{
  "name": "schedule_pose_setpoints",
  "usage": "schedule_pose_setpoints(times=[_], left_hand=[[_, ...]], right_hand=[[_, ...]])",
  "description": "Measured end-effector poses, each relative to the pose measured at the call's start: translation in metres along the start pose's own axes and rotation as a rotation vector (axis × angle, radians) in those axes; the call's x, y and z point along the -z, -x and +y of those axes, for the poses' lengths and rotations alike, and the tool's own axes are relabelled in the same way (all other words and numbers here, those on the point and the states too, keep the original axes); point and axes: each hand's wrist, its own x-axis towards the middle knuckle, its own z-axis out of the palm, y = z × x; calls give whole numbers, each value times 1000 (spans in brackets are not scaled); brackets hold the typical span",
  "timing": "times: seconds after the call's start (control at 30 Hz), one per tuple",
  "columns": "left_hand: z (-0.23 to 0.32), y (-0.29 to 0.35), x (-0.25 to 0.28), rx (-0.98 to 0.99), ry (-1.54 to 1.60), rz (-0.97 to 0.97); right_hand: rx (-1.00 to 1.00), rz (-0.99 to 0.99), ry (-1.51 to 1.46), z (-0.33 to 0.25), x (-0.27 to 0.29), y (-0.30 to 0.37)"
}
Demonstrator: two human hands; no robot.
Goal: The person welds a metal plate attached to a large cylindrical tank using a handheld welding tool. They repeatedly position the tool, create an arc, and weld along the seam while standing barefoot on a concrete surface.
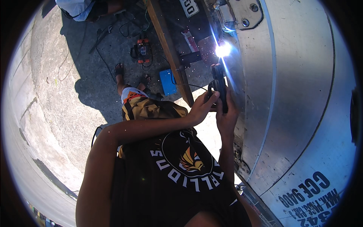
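Both of my hands are together on a black welding electrode holder point(220, 89), just below a glaring welding arc point(223, 50). My left hand point(202, 108) closes on it from the left, its thumb against the handle. My right hand point(227, 113) wraps the handle from the right and below, its fingers partly hidden. A dark cable point(194, 86) runs left from the holder. The arc burns beside a silver metal panel point(261, 94), near a reddish-brown metal piece point(208, 51). Glare hides the electrode tip and the joint. Small bright spots, seemingly sparks, are scattered around.
A brown beam point(166, 41) slants down left of the work. Beyond it, an orange-and-black welding machine point(143, 51) and a blue box point(168, 82) rest on concrete, with loose cables about. Another person point(79, 9) is at the upper left. A licence plate point(189, 7) shows at the top.
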Motion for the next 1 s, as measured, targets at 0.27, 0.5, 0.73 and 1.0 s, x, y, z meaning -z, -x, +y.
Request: schedule_pose_setpoints(times=[0.27, 0.5, 0.73, 1.0], left_hand=[[1, 0, 0, 17, 3, -4], [-1, -1, -1, -10, 23, -3], [1, 0, -1, 11, -50, 47], [31, 18, 30, -25, -122, 131]], right_hand=[[18, 5, -1, 3, -1, 1], [24, 7, 22, 0, 0, 0], [23, 18, 48, 6, -2, 1], [27, -163, -170, -10, -29, -9]])
